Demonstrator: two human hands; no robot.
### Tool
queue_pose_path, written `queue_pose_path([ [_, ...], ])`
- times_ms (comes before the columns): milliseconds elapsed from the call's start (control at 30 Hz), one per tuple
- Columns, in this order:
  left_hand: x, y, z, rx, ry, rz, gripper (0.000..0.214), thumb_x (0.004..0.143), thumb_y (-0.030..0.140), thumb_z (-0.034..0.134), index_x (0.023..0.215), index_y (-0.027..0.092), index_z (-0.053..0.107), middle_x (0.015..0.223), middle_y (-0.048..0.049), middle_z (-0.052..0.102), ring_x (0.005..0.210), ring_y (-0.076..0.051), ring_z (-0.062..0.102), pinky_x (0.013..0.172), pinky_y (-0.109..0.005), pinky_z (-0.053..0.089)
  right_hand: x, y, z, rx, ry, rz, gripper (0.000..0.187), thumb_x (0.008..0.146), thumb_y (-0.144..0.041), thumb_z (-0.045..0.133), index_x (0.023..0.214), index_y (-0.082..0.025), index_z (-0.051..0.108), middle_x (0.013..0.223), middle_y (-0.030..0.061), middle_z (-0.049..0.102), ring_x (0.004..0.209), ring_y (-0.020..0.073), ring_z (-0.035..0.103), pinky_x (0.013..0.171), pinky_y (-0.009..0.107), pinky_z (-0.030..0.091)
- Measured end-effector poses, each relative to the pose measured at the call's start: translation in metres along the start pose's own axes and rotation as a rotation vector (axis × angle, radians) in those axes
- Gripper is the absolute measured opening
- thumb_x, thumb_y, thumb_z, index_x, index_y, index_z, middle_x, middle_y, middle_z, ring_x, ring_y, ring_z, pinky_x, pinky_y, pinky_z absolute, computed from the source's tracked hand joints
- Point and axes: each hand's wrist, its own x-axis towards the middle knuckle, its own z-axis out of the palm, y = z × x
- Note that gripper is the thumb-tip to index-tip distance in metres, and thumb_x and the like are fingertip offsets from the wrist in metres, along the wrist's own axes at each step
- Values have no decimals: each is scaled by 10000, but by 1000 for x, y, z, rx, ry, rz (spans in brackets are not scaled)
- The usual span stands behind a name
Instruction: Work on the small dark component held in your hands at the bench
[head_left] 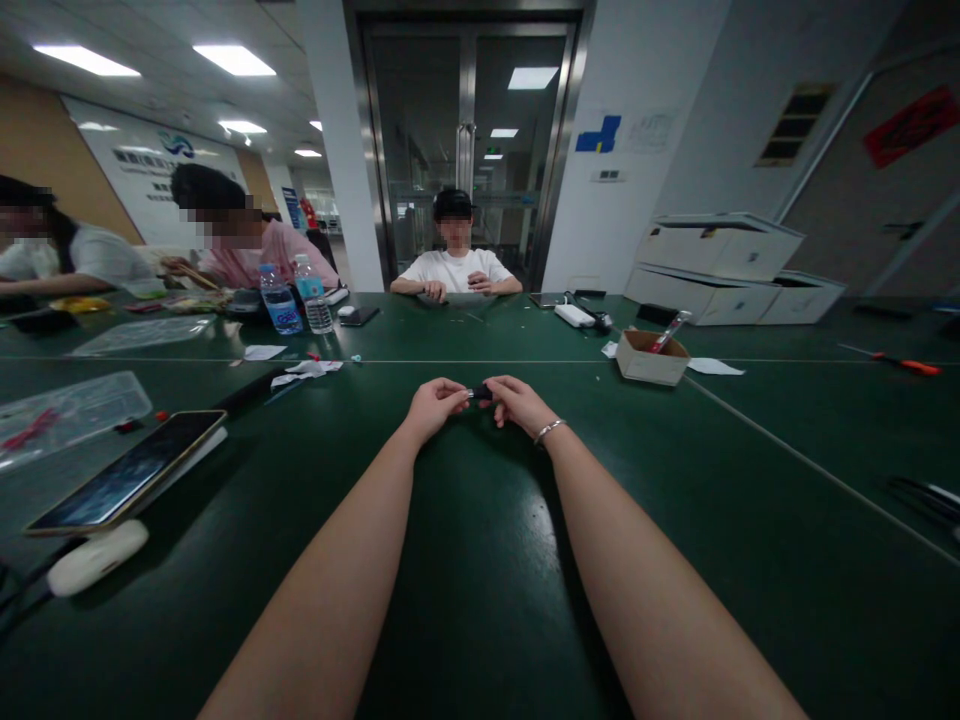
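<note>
Both arms reach forward over a dark green table. Between my fingertips is a small black piece with a silvery end; it is too small to name surely. My left hand pinches its silvery end, fingers closed. My right hand, with a metal bracelet at the wrist, has thumb and forefinger closed on the black end. The piece lies roughly level, just above the tabletop. My fingers partly cover both its ends.
A phone, a white rounded device and a clear plastic box lie at left. Two water bottles stand farther back. A small cardboard box sits at right, near a screwdriver. Several people sit around the table.
</note>
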Motion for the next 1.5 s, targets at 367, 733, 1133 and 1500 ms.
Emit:
queue_pose_path([
  [367,2,-2,0,29,-10,30,247,666,270,729,821,138,590,689,-22,646,631,-107,621,607,-235,476,4,3,0,18,-16,-11,109,844,-160,544,952,-152,538,645,9,662,348,50,498,351,164,460],
  [733,1,-1,1,111,-81,29,272,673,262,724,872,126,598,677,-38,650,618,-115,615,598,-242,473,2,2,0,90,10,19,86,857,-135,534,943,-142,535,637,20,666,368,59,521,372,168,469],
  [1133,0,-2,0,166,-88,96,234,698,289,692,865,163,589,668,-3,614,607,-99,588,600,-232,471,4,4,-1,84,17,21,74,850,-130,543,922,-145,545,619,18,663,372,63,522,369,167,474],
  [1500,3,-7,1,130,-47,96,254,734,346,651,909,173,585,691,-11,611,612,-115,593,577,-250,479,3,3,-1,86,9,32,89,858,-113,531,945,-132,537,634,36,669,384,65,528,389,169,478],
])
